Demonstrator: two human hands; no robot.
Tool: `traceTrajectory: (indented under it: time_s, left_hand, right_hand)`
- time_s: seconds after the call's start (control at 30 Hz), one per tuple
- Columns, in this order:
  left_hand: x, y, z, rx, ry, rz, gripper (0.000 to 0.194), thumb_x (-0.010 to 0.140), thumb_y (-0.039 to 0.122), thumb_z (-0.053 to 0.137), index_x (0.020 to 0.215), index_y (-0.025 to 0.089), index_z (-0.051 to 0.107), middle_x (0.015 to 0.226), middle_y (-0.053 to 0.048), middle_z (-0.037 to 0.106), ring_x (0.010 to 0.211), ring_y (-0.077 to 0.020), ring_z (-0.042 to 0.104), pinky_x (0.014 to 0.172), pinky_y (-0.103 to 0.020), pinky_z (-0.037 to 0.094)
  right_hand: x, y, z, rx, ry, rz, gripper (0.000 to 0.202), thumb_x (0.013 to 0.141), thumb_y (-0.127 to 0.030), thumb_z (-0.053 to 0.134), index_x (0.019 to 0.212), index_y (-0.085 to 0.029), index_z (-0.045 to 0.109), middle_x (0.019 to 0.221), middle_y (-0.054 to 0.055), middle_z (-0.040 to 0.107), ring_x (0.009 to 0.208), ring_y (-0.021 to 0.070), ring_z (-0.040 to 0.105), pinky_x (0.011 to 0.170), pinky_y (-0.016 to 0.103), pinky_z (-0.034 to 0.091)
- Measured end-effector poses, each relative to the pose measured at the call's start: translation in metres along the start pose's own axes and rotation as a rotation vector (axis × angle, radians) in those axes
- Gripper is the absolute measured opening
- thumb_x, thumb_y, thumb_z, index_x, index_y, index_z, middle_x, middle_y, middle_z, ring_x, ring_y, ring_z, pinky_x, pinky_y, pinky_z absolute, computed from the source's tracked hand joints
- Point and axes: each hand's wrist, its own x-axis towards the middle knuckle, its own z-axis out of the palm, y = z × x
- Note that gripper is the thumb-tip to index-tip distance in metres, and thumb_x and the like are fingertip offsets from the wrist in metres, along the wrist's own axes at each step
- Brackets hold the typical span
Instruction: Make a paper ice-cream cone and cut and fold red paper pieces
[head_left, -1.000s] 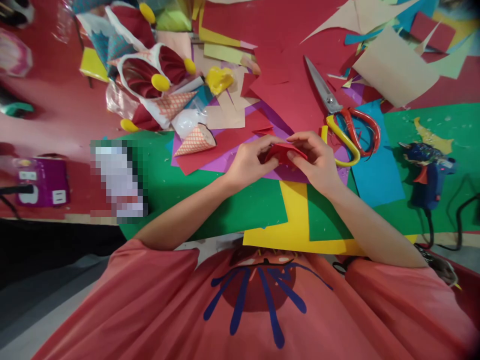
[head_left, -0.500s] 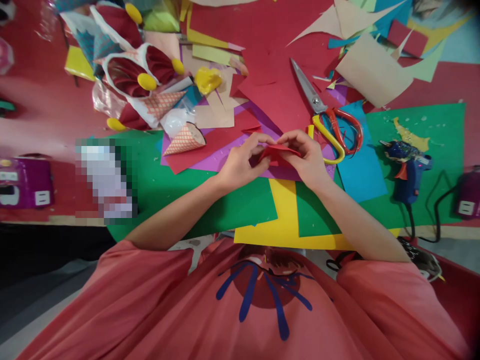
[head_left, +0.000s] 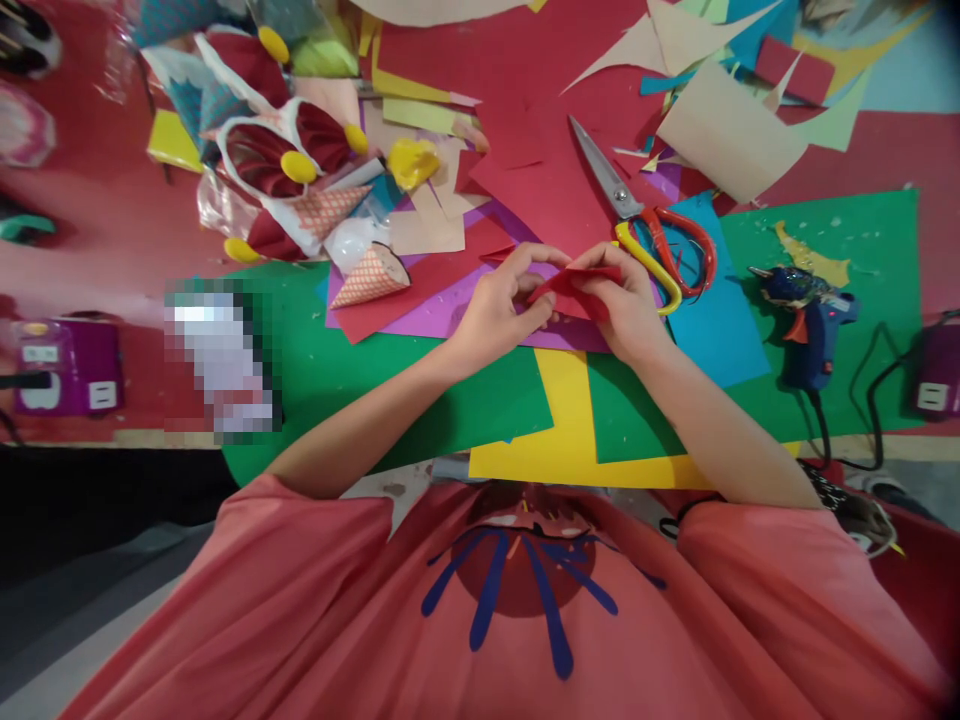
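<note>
A small folded piece of red paper [head_left: 576, 292] is held between both hands above the purple sheet [head_left: 442, 305]. My left hand [head_left: 504, 300] pinches its left side with thumb and fingers. On the other side, my right hand [head_left: 626, 305] grips the paper, its fingertips meeting near the top fold. Part of the paper is hidden behind the fingers. Just beyond my right hand lie scissors [head_left: 621, 195] with one red and one yellow handle, their blades pointing away. A checked paper cone [head_left: 373, 277] rests left of my left hand.
A blue glue gun [head_left: 823, 335] with a cord lies at the right on a green sheet [head_left: 885, 260]. Heart-shaped paper pieces with yellow dots [head_left: 298, 167] and wrappers pile up at the upper left. Beige offcuts [head_left: 731, 130] lie at the back. A blurred-out object [head_left: 221, 350] lies left.
Both hands keep hold of the red paper, which has tilted and turned slightly between the fingers. The whole view has shifted a little.
</note>
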Motion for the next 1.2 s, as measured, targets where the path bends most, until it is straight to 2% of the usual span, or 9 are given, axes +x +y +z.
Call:
traceTrajectory:
  time_s: [0.2,0.3,0.43,0.6,0.73,0.87,1.03,1.1,1.2]
  left_hand:
    - [0.006,-0.017,-0.002,0.015,0.081,0.016,0.029,0.079,0.018,0.058,0.106,0.024,0.053,0.062,0.006,0.056,0.051,-0.0078,0.058,0.048,-0.021,0.044]
    - [0.006,-0.021,-0.007,0.007,0.103,0.006,0.028,0.08,0.021,0.058,0.107,0.022,0.053,0.062,0.005,0.057,0.048,-0.0069,0.056,0.044,-0.019,0.042]
    - [0.003,-0.018,-0.011,-0.024,0.094,0.001,0.031,0.081,0.027,0.062,0.111,0.022,0.057,0.062,0.004,0.061,0.049,-0.007,0.058,0.044,-0.017,0.044]
    - [-0.001,-0.011,-0.011,-0.026,0.078,0.036,0.029,0.084,0.034,0.062,0.111,0.022,0.066,0.066,0.001,0.066,0.054,-0.0081,0.062,0.047,-0.018,0.048]
    - [-0.001,-0.009,-0.014,0.072,0.069,0.147,0.024,0.087,0.028,0.057,0.105,0.024,0.072,0.076,0.0,0.072,0.057,-0.0082,0.064,0.052,-0.019,0.051]
    - [-0.001,-0.015,-0.02,0.313,0.038,0.374,0.031,0.084,0.016,0.053,0.107,0.022,0.072,0.081,-0.001,0.076,0.064,-0.0083,0.066,0.06,-0.019,0.052]
    - [0.001,-0.021,-0.026,0.588,-0.033,0.65,0.033,0.085,0.015,0.05,0.11,0.023,0.07,0.077,0.0,0.073,0.069,-0.0086,0.066,0.066,-0.02,0.052]
    - [0.002,-0.022,-0.028,0.633,-0.042,0.697,0.033,0.085,0.015,0.049,0.11,0.022,0.07,0.073,0.001,0.071,0.065,-0.0086,0.065,0.063,-0.02,0.051]
    - [0.003,-0.022,-0.03,0.666,-0.066,0.684,0.032,0.086,0.015,0.048,0.106,0.023,0.07,0.072,0.001,0.069,0.065,-0.009,0.064,0.063,-0.022,0.051]
  right_hand:
    - [0.005,0.007,-0.003,-0.035,-0.05,0.022,0.018,0.086,-0.044,0.056,0.09,-0.026,0.058,0.091,-0.003,0.067,0.092,0.0169,0.066,0.085,0.038,0.058]
    - [0.007,0.01,-0.005,-0.046,-0.09,-0.007,0.024,0.087,-0.05,0.056,0.095,-0.027,0.059,0.093,-0.004,0.067,0.094,0.017,0.067,0.085,0.039,0.059]
    - [0.007,0.009,-0.005,-0.063,-0.108,0.003,0.028,0.087,-0.054,0.055,0.095,-0.028,0.06,0.088,-0.003,0.066,0.091,0.017,0.067,0.078,0.037,0.06]
    - [0.005,0.001,-0.003,-0.079,-0.101,-0.013,0.026,0.088,-0.052,0.053,0.09,-0.028,0.062,0.091,-0.001,0.066,0.099,0.0187,0.066,0.086,0.038,0.058]
    - [0.004,-0.009,-0.004,-0.021,-0.121,0.006,0.022,0.088,-0.045,0.051,0.089,-0.027,0.064,0.094,0.001,0.066,0.096,0.0187,0.066,0.084,0.036,0.058]
    - [0.004,-0.014,-0.005,0.123,-0.128,0.125,0.031,0.086,-0.049,0.045,0.086,-0.025,0.065,0.087,0.002,0.066,0.093,0.0199,0.065,0.084,0.037,0.057]
    - [0.003,-0.01,-0.006,0.027,-0.152,0.044,0.022,0.078,-0.044,0.068,0.089,-0.025,0.07,0.091,-0.002,0.067,0.091,0.0138,0.063,0.086,0.028,0.052]
    - [0.003,-0.008,-0.006,-0.009,-0.198,0.022,0.022,0.077,-0.042,0.072,0.09,-0.025,0.071,0.088,-0.003,0.068,0.086,0.0114,0.063,0.082,0.025,0.052]
    - [0.003,-0.005,-0.007,-0.042,-0.205,-0.022,0.02,0.08,-0.043,0.07,0.086,-0.023,0.071,0.084,-0.003,0.068,0.081,0.0096,0.063,0.079,0.024,0.052]
